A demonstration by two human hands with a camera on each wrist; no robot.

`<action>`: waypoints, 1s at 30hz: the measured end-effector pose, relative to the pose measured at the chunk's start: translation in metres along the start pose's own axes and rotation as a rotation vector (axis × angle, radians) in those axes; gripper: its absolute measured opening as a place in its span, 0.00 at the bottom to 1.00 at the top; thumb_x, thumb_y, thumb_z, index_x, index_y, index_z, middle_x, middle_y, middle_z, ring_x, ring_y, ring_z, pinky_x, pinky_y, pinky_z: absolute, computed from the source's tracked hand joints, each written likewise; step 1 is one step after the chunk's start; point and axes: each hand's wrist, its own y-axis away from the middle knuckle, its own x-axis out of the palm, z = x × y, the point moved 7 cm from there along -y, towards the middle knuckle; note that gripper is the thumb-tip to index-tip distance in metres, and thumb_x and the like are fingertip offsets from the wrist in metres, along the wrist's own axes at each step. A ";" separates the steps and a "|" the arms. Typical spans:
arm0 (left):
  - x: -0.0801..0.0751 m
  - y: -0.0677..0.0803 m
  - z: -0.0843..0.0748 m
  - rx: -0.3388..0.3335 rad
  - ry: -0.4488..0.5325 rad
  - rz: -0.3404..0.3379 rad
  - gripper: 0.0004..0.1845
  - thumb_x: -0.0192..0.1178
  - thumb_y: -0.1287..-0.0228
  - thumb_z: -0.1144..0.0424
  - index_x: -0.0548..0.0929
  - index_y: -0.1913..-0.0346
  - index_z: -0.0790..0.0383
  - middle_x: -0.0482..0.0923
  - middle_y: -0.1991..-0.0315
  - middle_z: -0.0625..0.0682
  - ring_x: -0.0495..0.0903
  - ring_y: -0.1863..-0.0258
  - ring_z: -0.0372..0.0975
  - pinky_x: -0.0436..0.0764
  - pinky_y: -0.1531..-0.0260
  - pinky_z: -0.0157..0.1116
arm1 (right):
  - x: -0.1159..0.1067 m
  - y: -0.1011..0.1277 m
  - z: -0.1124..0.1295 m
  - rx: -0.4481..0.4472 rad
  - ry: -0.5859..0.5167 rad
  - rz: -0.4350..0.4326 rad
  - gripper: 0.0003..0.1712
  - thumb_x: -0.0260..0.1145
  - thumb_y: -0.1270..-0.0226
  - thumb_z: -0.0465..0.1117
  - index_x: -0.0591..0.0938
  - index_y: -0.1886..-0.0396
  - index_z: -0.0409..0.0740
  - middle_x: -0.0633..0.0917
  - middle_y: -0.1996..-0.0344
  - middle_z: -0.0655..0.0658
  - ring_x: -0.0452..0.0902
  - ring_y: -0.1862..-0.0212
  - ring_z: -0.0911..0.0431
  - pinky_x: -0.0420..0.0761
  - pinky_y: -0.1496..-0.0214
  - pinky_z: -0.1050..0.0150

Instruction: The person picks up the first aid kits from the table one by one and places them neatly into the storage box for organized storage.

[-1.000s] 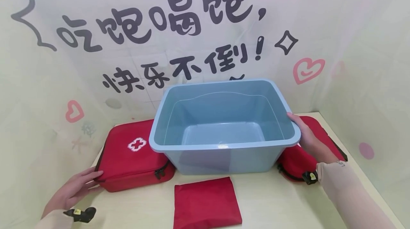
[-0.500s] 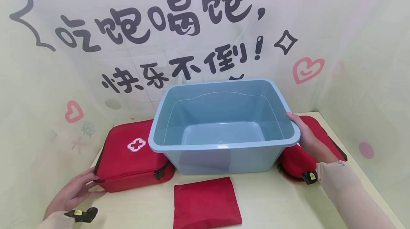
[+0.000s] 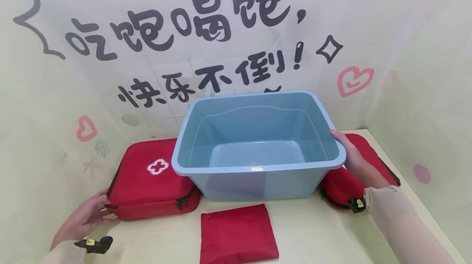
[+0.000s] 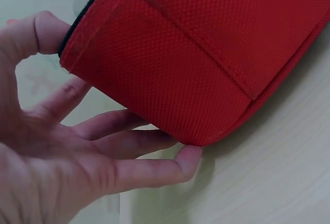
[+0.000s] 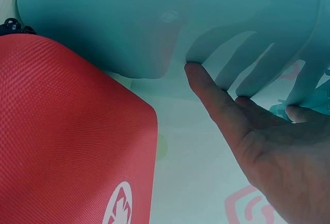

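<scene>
In the head view, the fingers of my left hand (image 3: 82,217) touch the front left corner of a red first-aid bag (image 3: 147,184) with a white-edged cross. The left wrist view shows one finger bent at the black-piped upper edge of the red bag (image 4: 170,64). The other fingers and the thumb reach out straight along its side and lower corner. A light blue plastic tub (image 3: 258,186) stands in the middle. My right hand (image 3: 355,159) is at its right rim. In the right wrist view, straight fingers (image 5: 211,92) reach to the tub's outer wall.
A second red bag (image 3: 363,153) lies right of the tub, partly covered by the tub and my right arm. A flat red pouch (image 3: 237,235) lies on the pale table (image 3: 321,235) in front of the tub. Printed wall sheeting (image 3: 236,51) closes off the back and sides.
My left hand has shifted its fingers off the first-aid bag's top, down to its corner and side. The bag has turned slightly. My right hand and the tub stay in place.
</scene>
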 end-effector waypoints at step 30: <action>-0.003 0.009 -0.010 0.048 0.121 -0.257 0.12 0.45 0.22 0.56 0.79 0.62 0.50 0.82 0.60 0.48 0.84 0.59 0.45 0.83 0.52 0.53 | 0.000 0.001 0.000 0.011 -0.007 0.004 0.43 0.37 0.21 0.61 0.36 0.19 0.46 0.50 0.26 0.32 0.52 0.30 0.38 0.67 0.37 0.48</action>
